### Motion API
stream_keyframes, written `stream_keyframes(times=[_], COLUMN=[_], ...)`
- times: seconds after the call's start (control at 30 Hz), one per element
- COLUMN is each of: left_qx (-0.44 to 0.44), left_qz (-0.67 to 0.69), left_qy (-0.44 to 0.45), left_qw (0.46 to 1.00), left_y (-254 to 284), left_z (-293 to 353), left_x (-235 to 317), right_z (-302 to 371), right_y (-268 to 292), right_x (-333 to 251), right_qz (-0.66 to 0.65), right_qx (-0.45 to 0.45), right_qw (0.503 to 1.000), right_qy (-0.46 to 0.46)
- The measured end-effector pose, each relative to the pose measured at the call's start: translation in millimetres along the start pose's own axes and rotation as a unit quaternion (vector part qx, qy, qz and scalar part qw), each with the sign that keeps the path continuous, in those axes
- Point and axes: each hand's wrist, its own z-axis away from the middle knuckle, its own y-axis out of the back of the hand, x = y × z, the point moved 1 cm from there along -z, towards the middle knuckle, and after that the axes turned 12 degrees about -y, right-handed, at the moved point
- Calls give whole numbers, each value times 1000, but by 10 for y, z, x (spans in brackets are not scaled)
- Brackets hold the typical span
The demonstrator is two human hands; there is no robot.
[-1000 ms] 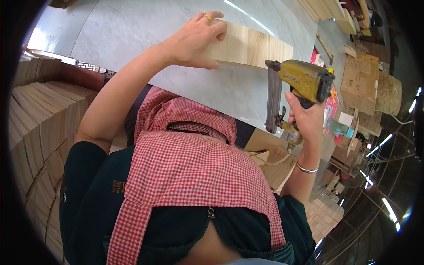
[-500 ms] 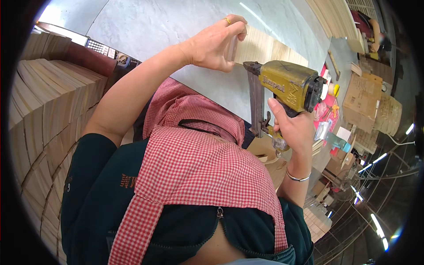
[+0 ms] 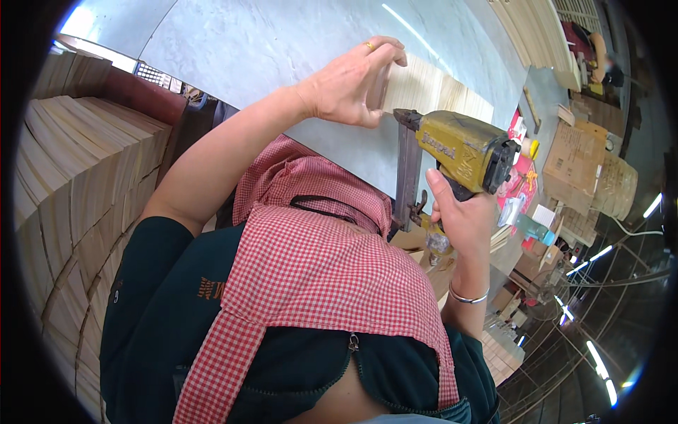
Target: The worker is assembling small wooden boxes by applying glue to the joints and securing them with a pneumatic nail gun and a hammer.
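Note:
A pale wooden piece [image 3: 434,85], perhaps a small box or frame, lies on the grey-white tabletop [image 3: 240,49]. My left hand [image 3: 357,83] grips its left end, thumb at the near corner and fingers over the far corner. In my right hand [image 3: 462,215] is a worn yellow nail gun [image 3: 462,145], held by its dark handle. The gun's nose is at the near edge of the wood, close to my left thumb. Whether the nose presses on the wood I cannot tell. My right palm hides part of the handle and trigger.
Tall stacks of wooden boards [image 3: 88,162] stand at my left. More long boards [image 3: 526,32] lie at the far right. Beyond the table's right side are cardboard boxes [image 3: 573,166], a teal-and-clear bottle [image 3: 534,230] and pink items. Another person [image 3: 600,60] is in the far right background.
My left hand and the wood have shifted slightly nearer and to the right. The nail gun has come slightly nearer with them. Both hands keep their holds.

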Motion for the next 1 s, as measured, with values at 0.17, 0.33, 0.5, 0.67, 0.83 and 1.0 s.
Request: stream_keyframes(times=[0.17,0.33,0.5,0.67,0.83,1.0], left_qx=[4,8,11,57,125,105], left_qz=[26,18,10,27,-14,-106], left_qy=[21,23,18,82,180,247], left_qw=[999,1000,1000,995,976,958], left_y=[15,25,20,91,36,-53], left_z=[10,3,22,121,218,124], left_x=[41,39,25,104,210,270], right_z=[-164,-254,-336,-430,-494,-658], right_y=[-21,-24,7,43,113,156], right_x=[-170,-400,-437,-508,-674,-825], right_qz=[31,92,131,151,177,182], right_qx=[-10,-29,-41,-54,-66,-61], right_qw=[997,993,989,981,975,978], right_qy=[75,61,53,113,121,86])
